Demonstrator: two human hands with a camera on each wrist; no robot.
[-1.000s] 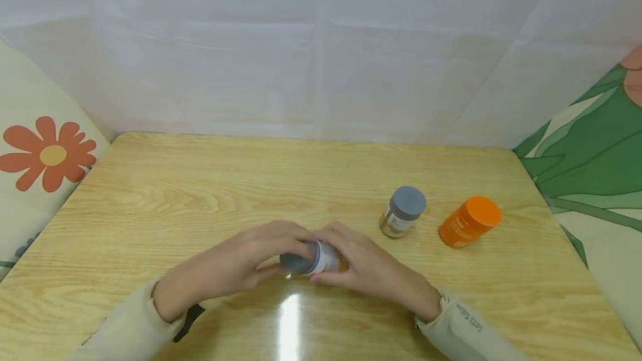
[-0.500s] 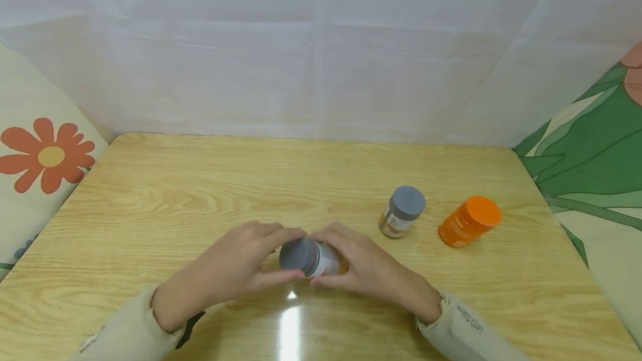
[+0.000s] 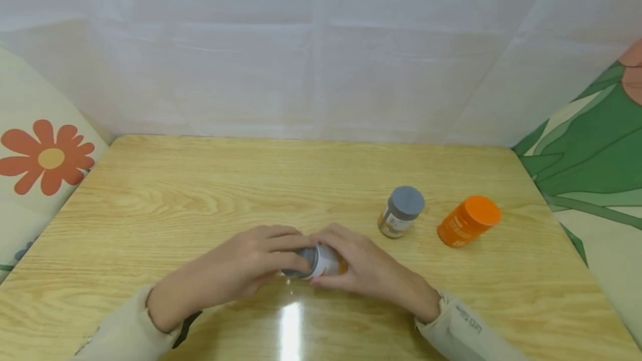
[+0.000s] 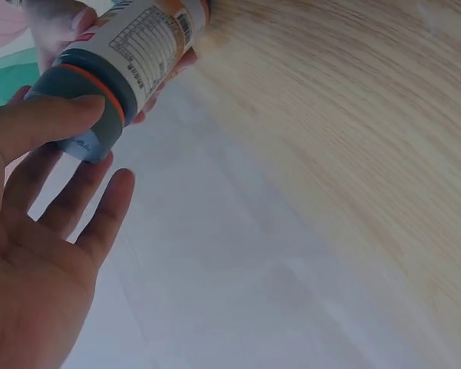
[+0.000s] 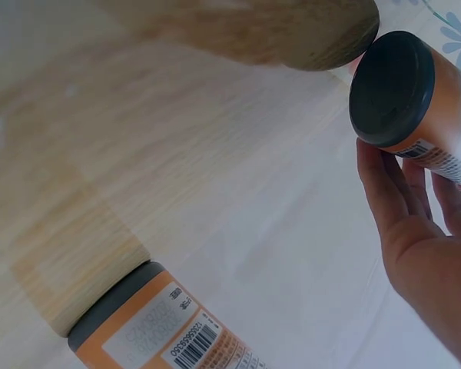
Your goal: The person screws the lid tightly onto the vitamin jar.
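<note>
In the head view a jar (image 3: 328, 262) with a white label and an orange lower part lies tilted between both hands. My left hand (image 3: 246, 261) pinches its grey lid (image 4: 100, 134), thumb on one side and fingers on the other. A thin orange line runs round the jar just below the lid in the left wrist view. My right hand (image 3: 366, 266) grips the jar's body, thumb on the near side. The dark round base (image 5: 390, 88) faces the camera in the right wrist view.
To the right stands a similar grey-lidded jar (image 3: 401, 211). Beside it, farther right, is an all-orange jar (image 3: 468, 222). All are on a wood-grain table (image 3: 200, 183). A white sheet (image 3: 311, 71) hangs behind the table, with floral panels at both sides.
My left hand has opened away from the lid, showing its top, then closed over it again. My right hand keeps its grip and the jar stays in place.
</note>
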